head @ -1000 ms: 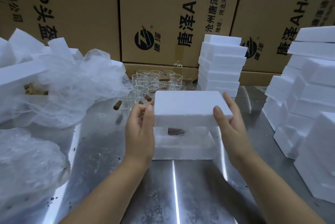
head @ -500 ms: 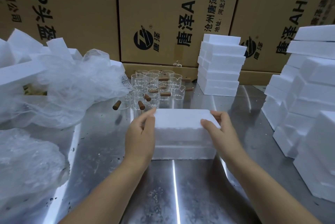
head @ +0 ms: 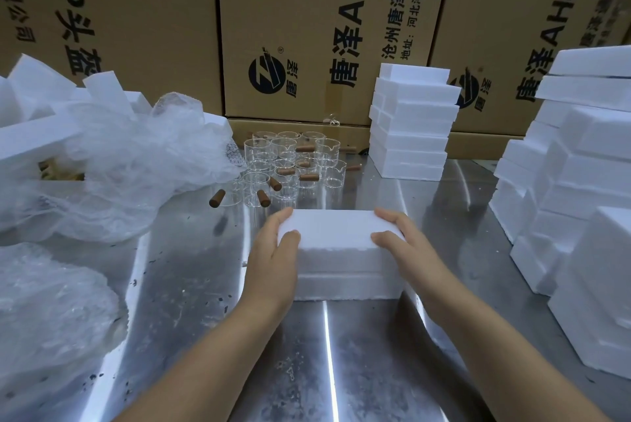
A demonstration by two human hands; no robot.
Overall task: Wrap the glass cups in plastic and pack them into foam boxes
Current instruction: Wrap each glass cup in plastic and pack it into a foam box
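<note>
A white foam box (head: pixel 336 280) sits on the metal table in front of me, and its foam lid (head: pixel 333 228) lies closed on top. My left hand (head: pixel 273 258) grips the lid's left end, thumb on the top face. My right hand (head: pixel 406 244) grips the right end the same way. Whatever is inside the box is hidden. Behind it stands a cluster of several clear glass cups (head: pixel 290 162) with brown wooden handles. Crumpled plastic wrap (head: pixel 136 162) lies to the left of the cups.
Stacks of foam boxes rise at the back (head: pixel 411 124) and along the right side (head: pixel 580 199). More plastic wrap (head: pixel 44 312) and foam pieces (head: pixel 30 121) fill the left. Cardboard cartons (head: pixel 307 29) wall off the back. The steel table (head: pixel 341 370) reflects light near me.
The lid, held raised above the open box a second ago, has come down onto it. Both hands followed it down and now have their thumbs on its top.
</note>
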